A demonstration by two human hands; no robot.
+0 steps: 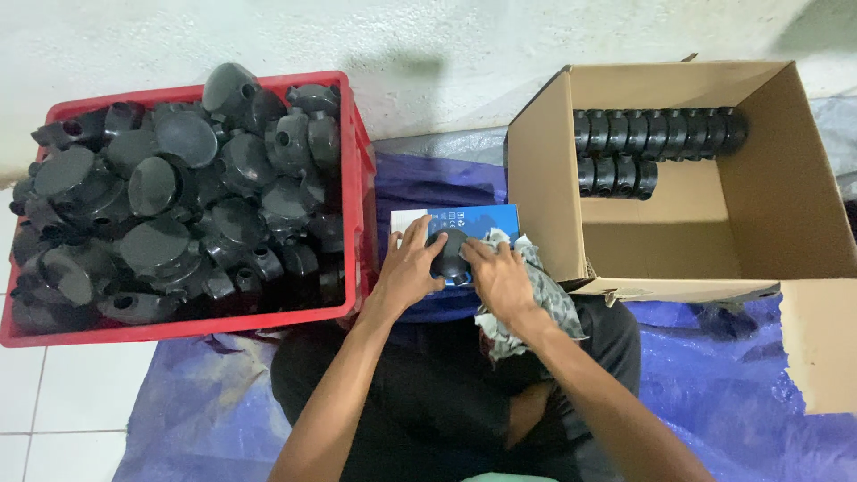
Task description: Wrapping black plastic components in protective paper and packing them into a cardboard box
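We hold a black round fitting (449, 253) over a blue box (473, 220), left hand (406, 268) curled around it, right hand (500, 278) pressing a grey rag (544, 290). Tarp (705, 357) lies open rightward; beyond, red crate (357, 178) and cardboard box (544, 178) edges flank us closely.

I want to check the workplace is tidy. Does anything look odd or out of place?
The black fittings are heaped above the rim of the red crate, unlike the neat rows in the cardboard box. Nothing has spilled.
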